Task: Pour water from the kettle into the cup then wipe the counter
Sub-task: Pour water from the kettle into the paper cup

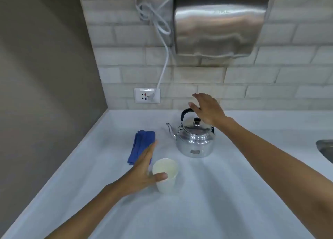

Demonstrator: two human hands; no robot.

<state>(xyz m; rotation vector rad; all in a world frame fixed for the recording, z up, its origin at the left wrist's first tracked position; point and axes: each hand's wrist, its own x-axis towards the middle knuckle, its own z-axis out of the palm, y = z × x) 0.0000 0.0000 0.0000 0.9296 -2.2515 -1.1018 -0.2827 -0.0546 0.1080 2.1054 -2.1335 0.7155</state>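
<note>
A shiny steel kettle (194,139) with a black handle and lid knob stands on the white counter (234,193), spout pointing left. My right hand (207,109) hovers open just above its handle, fingers spread, not gripping. A white paper cup (166,175) stands upright in front of the kettle. My left hand (144,170) is open around the cup's left side, with the thumb resting against the rim. A folded blue cloth (141,145) lies on the counter behind my left hand.
A steel hand dryer (219,22) hangs on the tiled wall above the kettle, its white cord running to a wall socket (146,95). A brown side wall closes the left. A sink edge (326,148) shows at the far right.
</note>
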